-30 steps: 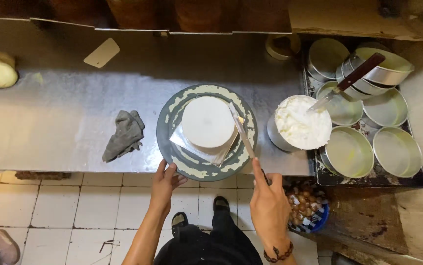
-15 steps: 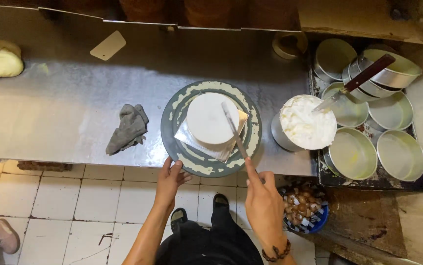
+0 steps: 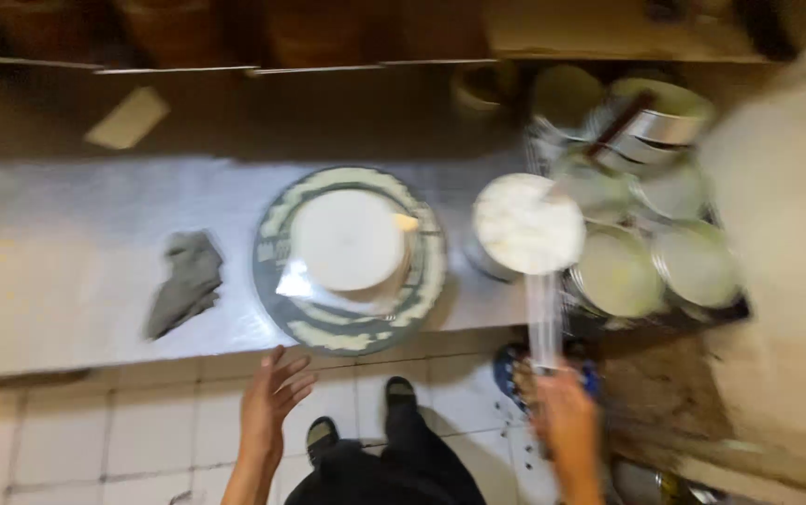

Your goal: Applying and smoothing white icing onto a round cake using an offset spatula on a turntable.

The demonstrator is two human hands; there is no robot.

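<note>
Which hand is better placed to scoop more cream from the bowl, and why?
Probably the right hand: it grips the spatula, blade reaching the cream bowl. The left hand is open and empty.

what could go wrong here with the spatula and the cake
The right hand swings the blurred spatula toward the cream pot, which sits near the counter edge; a hard dip might tip it. The cake sits on a turntable overhanging that edge, so the open left hand could jolt it.
</note>
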